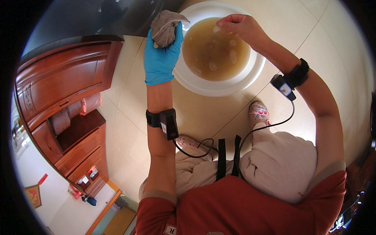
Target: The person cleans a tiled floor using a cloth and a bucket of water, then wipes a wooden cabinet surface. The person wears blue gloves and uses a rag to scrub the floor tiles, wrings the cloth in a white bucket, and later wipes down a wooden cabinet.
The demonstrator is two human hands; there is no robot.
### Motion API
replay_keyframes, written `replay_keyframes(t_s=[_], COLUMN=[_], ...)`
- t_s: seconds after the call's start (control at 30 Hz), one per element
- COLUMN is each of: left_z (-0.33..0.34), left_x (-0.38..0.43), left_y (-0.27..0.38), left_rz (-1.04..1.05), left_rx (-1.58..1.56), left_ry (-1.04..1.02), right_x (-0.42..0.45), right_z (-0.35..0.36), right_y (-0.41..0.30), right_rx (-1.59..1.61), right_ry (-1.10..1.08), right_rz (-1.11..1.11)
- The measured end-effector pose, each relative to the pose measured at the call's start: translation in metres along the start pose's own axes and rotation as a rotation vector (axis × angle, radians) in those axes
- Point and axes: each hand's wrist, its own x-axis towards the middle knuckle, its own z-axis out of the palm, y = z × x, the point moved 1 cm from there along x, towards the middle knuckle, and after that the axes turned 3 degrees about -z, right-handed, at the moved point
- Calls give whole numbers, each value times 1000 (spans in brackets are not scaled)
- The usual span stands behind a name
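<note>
A bunched grey-brown cloth [165, 28] rests in my left hand [162, 55], which wears a blue rubber glove and curls its fingers around the cloth's sides. Just to the right stands a round white plastic basin [217, 89] on the floor, with murky brown water [216, 53] and patches of foam in it. Over the upper right part of the water is my right hand [239, 28], bare, its thumb and fingertips pinched together near a foam patch. Whether anything small is between those fingertips I cannot tell.
A glossy black surface [123, 20] lies at the upper left, beyond the cloth. Reddish-brown wooden cabinets [67, 70] with an open compartment line the left side. My feet, in embroidered shoes [259, 113], are on the tiled floor [129, 108] below the basin. Cables run from both forearm straps.
</note>
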Motion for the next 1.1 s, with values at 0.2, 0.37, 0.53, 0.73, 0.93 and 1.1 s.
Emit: replay_keyframes(t_s=[0.2,0.37,0.53,0.73,0.93,1.1], left_z=[5,12,15,12,4,-10], left_x=[-2,-10,-8,-7,-10,-1], left_y=[9,8,8,7,1,8], left_rz=[0,-39,1,65,102,-214], left_rx=[-33,-139,-56,48,414,660], left_ry=[1,29,80,73,37,-181], right_x=[3,7,10,9,11,14], right_z=[-19,-25,-27,-30,-20,-7], right_y=[-7,-1,-1,-7,-3,-3], right_rx=[-104,-106,-109,-121,-101,-81], right_ry=[81,151,137,130,111,-18], right_rz=[-26,-85,-107,-78,-40,-7])
